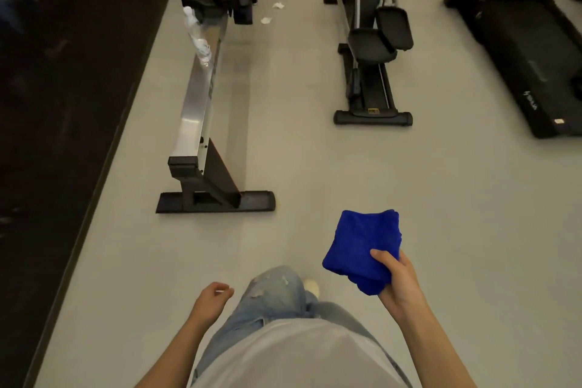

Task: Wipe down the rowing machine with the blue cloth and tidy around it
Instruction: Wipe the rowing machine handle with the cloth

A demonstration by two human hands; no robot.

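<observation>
The rowing machine (201,91) stretches away from me on the grey floor, its silver rail running from a black rear foot up to the black seat and footrests at the top. A clear plastic bottle (196,36) lies on the rail's far part. Two crumpled white tissues (271,12) lie on the floor to the right of the seat. My right hand (398,279) is shut on a folded blue cloth (362,249), held low, to the right of the machine's rear foot. My left hand (212,296) hangs by my leg with curled fingers and nothing in it.
An elliptical trainer (371,50) stands to the right of the rower, and a black treadmill (529,57) sits at the far right. A dark mat (56,104) covers the floor on the left. My jeans-clad leg (271,296) steps forward at the bottom middle.
</observation>
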